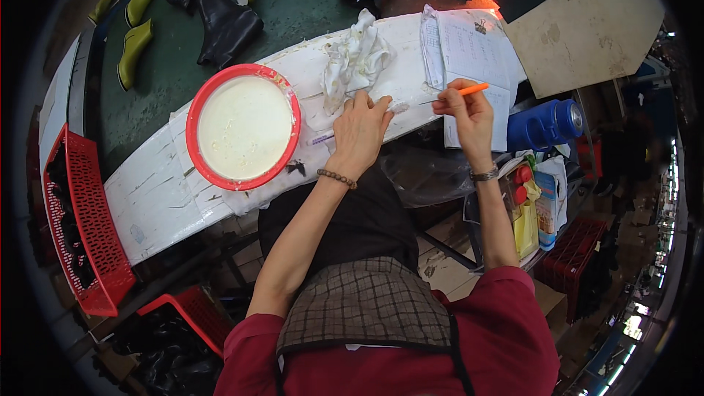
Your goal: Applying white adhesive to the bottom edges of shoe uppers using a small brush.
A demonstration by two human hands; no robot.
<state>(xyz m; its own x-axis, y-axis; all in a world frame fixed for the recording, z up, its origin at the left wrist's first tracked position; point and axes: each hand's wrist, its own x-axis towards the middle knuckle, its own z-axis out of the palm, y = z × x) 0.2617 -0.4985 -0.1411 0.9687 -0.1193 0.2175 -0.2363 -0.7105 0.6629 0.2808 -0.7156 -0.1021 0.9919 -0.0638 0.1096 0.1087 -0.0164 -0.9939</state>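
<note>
My right hand (469,110) is closed around a thin orange-handled tool (473,89). Its slim metal shaft points left, just above the white board (158,176); its exact kind is hard to make out. On the board, my left hand (361,128) rests palm down with fingers apart. Beside its fingertips lies a small greyish piece (400,107), too small to name. A crumpled white cloth (359,55) sits just beyond that hand. To the left stands a round red basin (192,121) full of creamy white liquid. A purple-marked pen-like stick (320,138) lies between basin and left wrist.
Black boots (224,29) and yellow-green shoes (136,55) are on a dark green belt beyond the board. An open notebook (469,48) and a blue flask (543,125) are at right. Red crates (95,213) stand at left; a clear plastic bag (425,176) hangs below the board.
</note>
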